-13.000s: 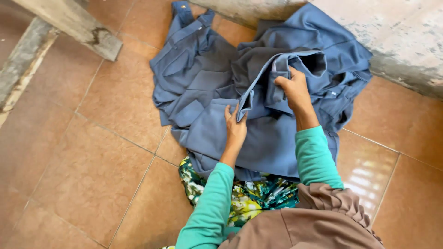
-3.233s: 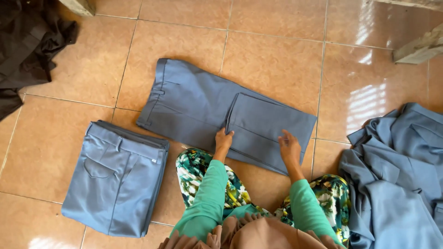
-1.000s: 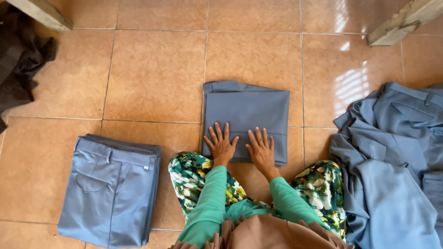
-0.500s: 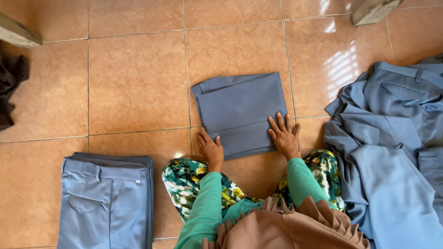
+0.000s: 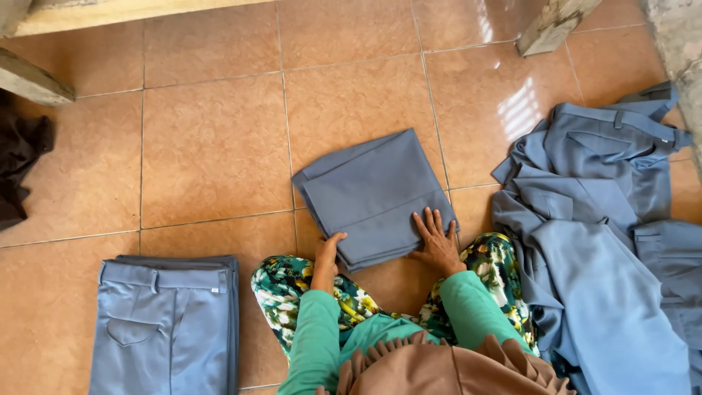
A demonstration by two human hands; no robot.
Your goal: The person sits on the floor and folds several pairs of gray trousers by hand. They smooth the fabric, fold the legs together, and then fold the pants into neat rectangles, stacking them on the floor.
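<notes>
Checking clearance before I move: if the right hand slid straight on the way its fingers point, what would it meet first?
The right hand lies flat on the folded trousers, fingers pointing up-left across them. It would cross that cloth first, then bare floor tile, apparently.
</notes>
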